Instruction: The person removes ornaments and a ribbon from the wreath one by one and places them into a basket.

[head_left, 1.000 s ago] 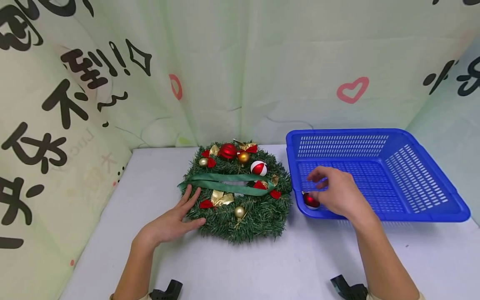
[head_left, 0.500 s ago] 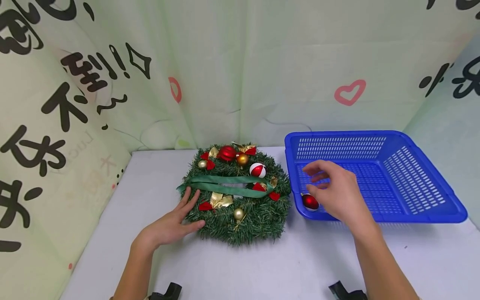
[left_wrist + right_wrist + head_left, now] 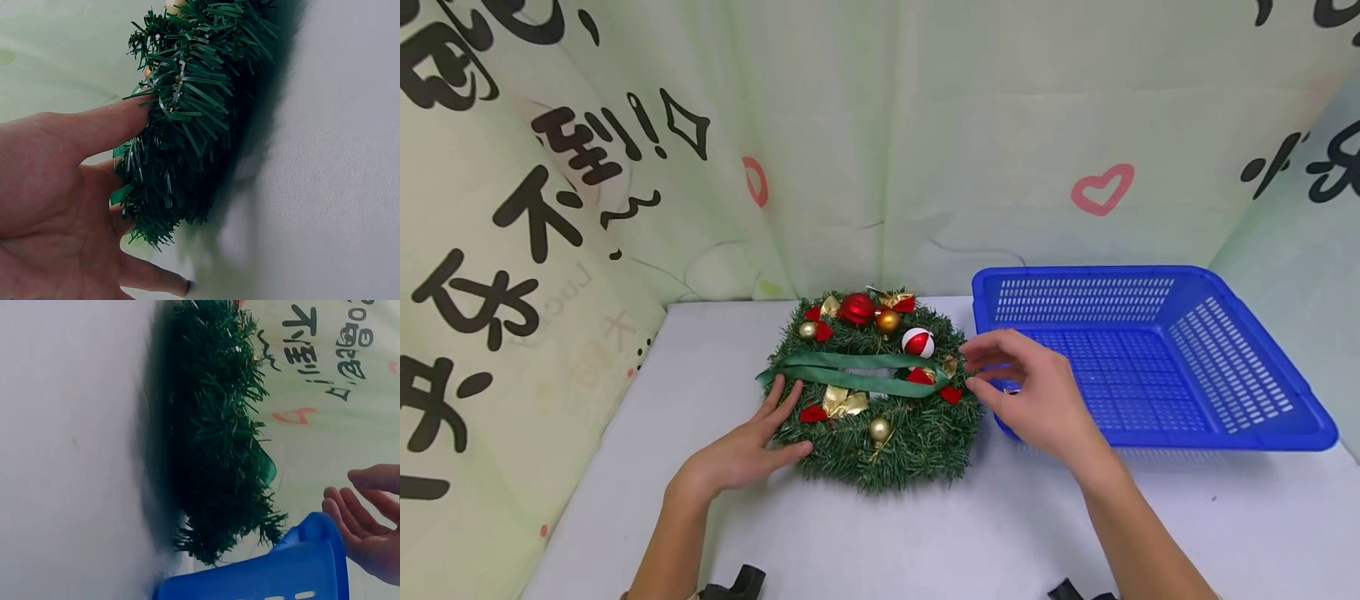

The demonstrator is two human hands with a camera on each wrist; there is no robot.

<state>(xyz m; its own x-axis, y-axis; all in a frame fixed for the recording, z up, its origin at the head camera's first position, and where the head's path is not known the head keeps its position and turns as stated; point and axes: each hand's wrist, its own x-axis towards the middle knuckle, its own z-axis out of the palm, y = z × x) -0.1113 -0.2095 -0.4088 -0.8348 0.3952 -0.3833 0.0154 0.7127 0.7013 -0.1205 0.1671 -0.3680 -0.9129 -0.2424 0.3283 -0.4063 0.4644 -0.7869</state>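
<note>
A green Christmas wreath (image 3: 917, 454) lies on the table, trimmed with red and gold bows, several baubles and a green ribbon (image 3: 850, 360) looped across its middle. My left hand (image 3: 741, 450) rests on the wreath's left side, fingers spread, fingertips among the needles by the ribbon's end. My right hand (image 3: 1033, 392) hovers between the wreath's right edge and the basket's left rim. Nothing shows between its thumb and loosely bent fingers in the right wrist view. It hides most of the red bauble in the basket corner. A red-and-white bauble (image 3: 918, 342) sits on the wreath's upper right.
The blue plastic basket (image 3: 1240, 440) stands right of the wreath, its raised rim close to my right hand. A pale printed curtain (image 3: 880, 167) hangs behind the white table (image 3: 880, 550). Black wrist mounts show at the bottom edge.
My right hand has moved left from above the red bauble in the basket to the wreath's right edge, leaving the bauble behind. My left hand has stayed on the wreath.
</note>
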